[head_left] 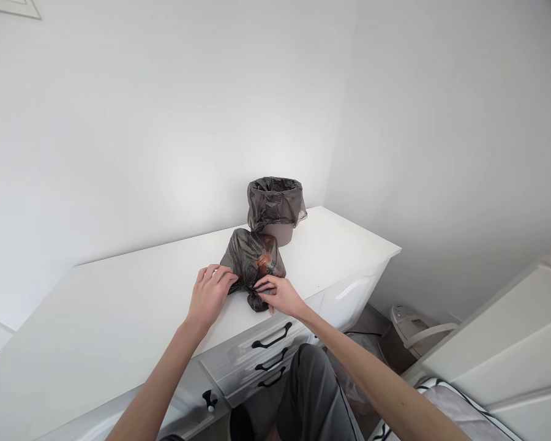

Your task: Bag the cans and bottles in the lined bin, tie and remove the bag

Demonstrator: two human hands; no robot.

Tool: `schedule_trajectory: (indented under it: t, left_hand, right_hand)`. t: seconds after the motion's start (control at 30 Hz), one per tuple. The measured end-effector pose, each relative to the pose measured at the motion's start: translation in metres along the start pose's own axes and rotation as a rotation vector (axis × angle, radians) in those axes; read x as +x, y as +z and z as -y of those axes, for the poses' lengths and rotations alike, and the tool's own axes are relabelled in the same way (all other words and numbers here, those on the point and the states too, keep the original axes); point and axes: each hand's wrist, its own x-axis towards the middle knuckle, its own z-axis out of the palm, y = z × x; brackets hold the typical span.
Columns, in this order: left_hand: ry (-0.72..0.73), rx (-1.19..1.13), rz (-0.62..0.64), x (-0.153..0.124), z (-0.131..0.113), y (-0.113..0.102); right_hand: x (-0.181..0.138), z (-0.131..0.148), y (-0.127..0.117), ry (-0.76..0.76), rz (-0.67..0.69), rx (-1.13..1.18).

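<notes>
A filled black plastic bag (243, 251) lies on the white cabinet top (156, 288), its gathered neck toward me. Through the thin film something orange-brown shows; I cannot make out what it is. My left hand (211, 291) pinches the bag's plastic on the left of the neck. From the other side my right hand (278, 294) has fingers closed on the twisted neck, where the plastic bunches as if knotted. Just behind the bag stands a small pinkish-grey bin (281, 234) with a black liner (275, 205) folded over its rim.
Black-handled drawers (272, 337) and a black knob (209, 401) are on the cabinet's front. Walls stand behind and to the right. A white-and-grey appliance (413, 331) sits on the floor at right, near a bed-like edge (459, 410).
</notes>
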Motion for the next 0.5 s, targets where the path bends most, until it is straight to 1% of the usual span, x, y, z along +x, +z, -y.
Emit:
schedule_trajectory:
  t: [0.2,0.4,0.5]
  left_hand:
    - [-0.014,0.010,-0.040,0.001,0.006,-0.001]
    - [-0.113,-0.015,-0.056,-0.003,0.012,-0.002]
    - [-0.171,-0.039,-0.050,-0.007,0.017,-0.002]
  right_hand:
    - [-0.002,0.006,0.000,-0.003,-0.008,0.015]
    - [-0.003,0.005,0.001,-0.040,-0.043,0.071]
    - [-0.003,0.003,0.000,-0.038,-0.020,0.104]
